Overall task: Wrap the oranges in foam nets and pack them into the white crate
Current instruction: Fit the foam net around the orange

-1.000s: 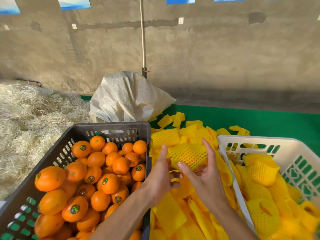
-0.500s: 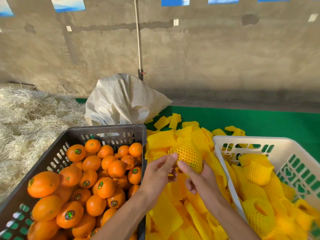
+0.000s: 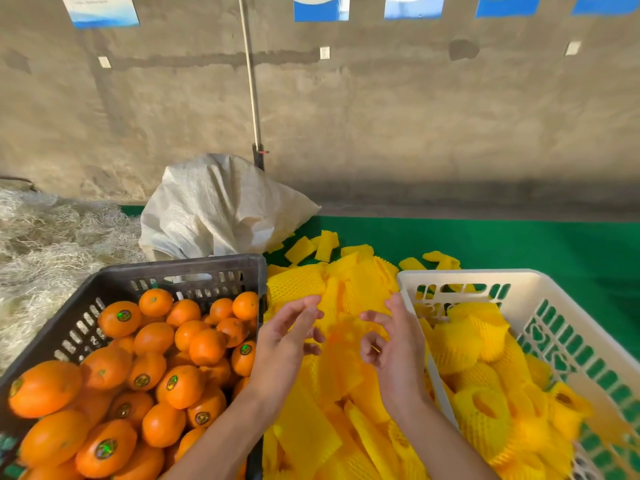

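My left hand (image 3: 285, 344) and my right hand (image 3: 396, 344) hover apart over the pile of yellow foam nets (image 3: 311, 438), between the two crates. A blurred yellow net (image 3: 343, 355) lies loose between them, and neither hand grips it. The left fingers are relaxed and spread; the lower right fingers curl loosely. Bare oranges (image 3: 156, 375) with stickers fill the black crate (image 3: 180, 271) on the left. The white crate (image 3: 464, 277) on the right holds several net-wrapped oranges (image 3: 485, 410).
A white woven sack (image 3: 221, 209) leans behind the black crate, next to a thin pole (image 3: 251, 81). Straw (image 3: 45, 251) is heaped at the left. Green matting (image 3: 485, 240) covers the ground behind the crates, before a concrete wall.
Both hands held and worked a yellow net together before; now they have parted and let it go. The net lies blurred between them, lower than before.
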`<action>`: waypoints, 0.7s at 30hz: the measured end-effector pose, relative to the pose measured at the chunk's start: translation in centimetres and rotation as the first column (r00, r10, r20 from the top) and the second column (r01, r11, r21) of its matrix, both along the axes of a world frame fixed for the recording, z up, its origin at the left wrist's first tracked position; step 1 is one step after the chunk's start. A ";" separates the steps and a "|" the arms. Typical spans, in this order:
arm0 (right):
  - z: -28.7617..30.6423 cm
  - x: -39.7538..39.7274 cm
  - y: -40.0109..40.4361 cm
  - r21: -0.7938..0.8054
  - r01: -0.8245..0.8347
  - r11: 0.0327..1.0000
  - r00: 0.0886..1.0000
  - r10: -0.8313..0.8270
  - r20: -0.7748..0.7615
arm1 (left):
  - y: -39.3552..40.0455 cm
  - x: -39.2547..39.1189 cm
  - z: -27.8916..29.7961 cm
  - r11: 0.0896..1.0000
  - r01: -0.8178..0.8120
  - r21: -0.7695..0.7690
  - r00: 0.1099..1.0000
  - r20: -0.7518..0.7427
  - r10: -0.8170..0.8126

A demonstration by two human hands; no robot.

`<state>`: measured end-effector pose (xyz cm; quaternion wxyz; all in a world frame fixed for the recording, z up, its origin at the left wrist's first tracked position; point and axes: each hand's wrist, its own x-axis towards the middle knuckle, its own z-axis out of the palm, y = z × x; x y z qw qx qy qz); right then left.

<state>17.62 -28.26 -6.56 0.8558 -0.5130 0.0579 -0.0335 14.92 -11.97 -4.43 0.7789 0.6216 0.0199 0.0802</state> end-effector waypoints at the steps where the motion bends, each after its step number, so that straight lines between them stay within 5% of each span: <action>1: 0.0 -0.1 0.1 -0.040 -0.017 0.999 1.000 0.017 0.006 | 0.0 -0.1 0.1 1.000 -0.010 -0.006 1.000 0.007 0.010; 5: -0.9 -0.2 0.2 -0.417 0.017 0.909 0.993 0.033 0.113 | -0.2 -0.3 0.3 0.995 -0.081 0.059 0.993 0.093 0.075; 9: -2.2 0.1 0.5 -0.874 -0.123 0.469 0.961 0.276 0.013 | 1.1 -0.2 0.5 0.930 -0.235 0.283 0.958 0.231 0.172; 12: -3.3 -0.9 1.6 -0.938 -0.324 0.121 0.864 0.441 -0.241 | 3.1 0.0 0.2 0.815 -0.386 0.431 0.913 0.302 0.273; 16: -5.0 -1.9 2.6 -0.799 -0.596 -0.074 0.635 0.566 -0.526 | 5.2 0.5 -1.0 0.666 -0.481 0.570 0.876 0.281 0.392; 18: -5.7 -1.9 2.9 -0.797 -0.602 -0.051 0.618 0.603 -0.505 | 6.4 0.8 -1.9 0.591 -0.439 0.676 0.885 0.210 0.417; 21: -5.4 -1.2 2.9 -0.794 -0.541 0.278 0.727 0.630 -0.274 | 8.5 1.0 -3.5 0.263 -0.142 0.954 0.861 -0.013 0.509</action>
